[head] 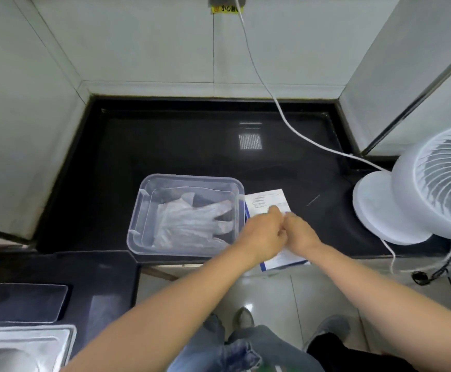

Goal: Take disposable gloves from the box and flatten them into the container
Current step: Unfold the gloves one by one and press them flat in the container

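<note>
— Hands?
— Left hand [266,234] & right hand [299,232] together, touching, fingers curled over the box [267,198]. Too blurry to tell if they pinch anything.
— Gloves [189,224]?
— Flat in the clear container [192,178], just left of the box, on black counter [165,146].

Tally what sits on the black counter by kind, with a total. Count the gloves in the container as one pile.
Container: 1
Glove pile: 1
Box: 1
Fan: 1
Cable: 1
Total: 5
</note>
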### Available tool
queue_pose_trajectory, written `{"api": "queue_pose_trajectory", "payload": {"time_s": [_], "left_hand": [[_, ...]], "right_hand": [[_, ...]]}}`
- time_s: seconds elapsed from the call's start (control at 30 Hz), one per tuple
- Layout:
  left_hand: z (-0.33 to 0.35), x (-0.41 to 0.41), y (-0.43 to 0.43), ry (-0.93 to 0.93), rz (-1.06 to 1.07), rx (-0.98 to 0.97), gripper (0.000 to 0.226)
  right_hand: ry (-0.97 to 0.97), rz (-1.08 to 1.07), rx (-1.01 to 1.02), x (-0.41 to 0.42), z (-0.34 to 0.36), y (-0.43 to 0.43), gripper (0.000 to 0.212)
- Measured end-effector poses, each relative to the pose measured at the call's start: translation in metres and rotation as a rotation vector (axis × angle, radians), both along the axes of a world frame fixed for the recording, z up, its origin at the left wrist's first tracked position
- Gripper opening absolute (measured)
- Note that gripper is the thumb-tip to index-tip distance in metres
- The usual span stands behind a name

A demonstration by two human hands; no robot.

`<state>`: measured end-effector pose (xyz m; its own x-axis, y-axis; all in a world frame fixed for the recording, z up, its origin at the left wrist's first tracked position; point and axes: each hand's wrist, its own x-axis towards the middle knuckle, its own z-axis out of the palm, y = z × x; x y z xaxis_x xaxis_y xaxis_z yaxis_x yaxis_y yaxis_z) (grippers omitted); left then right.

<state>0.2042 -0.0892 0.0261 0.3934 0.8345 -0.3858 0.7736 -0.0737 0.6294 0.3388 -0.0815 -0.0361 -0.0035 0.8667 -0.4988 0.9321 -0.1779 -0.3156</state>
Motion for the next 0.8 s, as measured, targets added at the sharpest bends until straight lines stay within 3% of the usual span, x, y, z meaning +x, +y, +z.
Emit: {"api": "queue_pose_trajectory", "payload": {"time_s": [0.07,0.17,0.3,0.43,0.57,0.7,0.8], "left_hand": [[-0.016,0.019,-0.011,0.068,-0.015,-0.092,0.036],[-0.044,0.029,-0.020,0.151,0.045,-0.193,0.059],[-0.068,0.022,-0.026,0.244,0.087,-0.199,0.085],[-0.076,0.014,-0.029,0.212,0.135,-0.100,0.083],[-0.077,0.013,-0.029,0.183,0.180,-0.078,0.081],[-0.077,0.018,-0.031,0.230,0.174,-0.080,0.093],[-0.077,0.021,-0.031,0.312,0.155,-0.041,0.093]], "right_hand": [[-0.123,0.011,0.098,-0.001,-0.007,-0.009,0.013],[-0.101,-0.031,0.145,-0.002,-0.011,-0.013,0.016],[0.139,-0.173,0.064,0.004,-0.010,-0.010,0.020],[0.418,-0.213,-0.118,0.011,0.003,-0.009,0.016],[0.608,-0.327,-0.048,0.017,0.010,-0.012,0.009],[0.484,-0.285,-0.050,0.018,-0.001,-0.015,0.030],[0.374,-0.209,0.052,0.018,0.003,-0.010,0.018]]}}
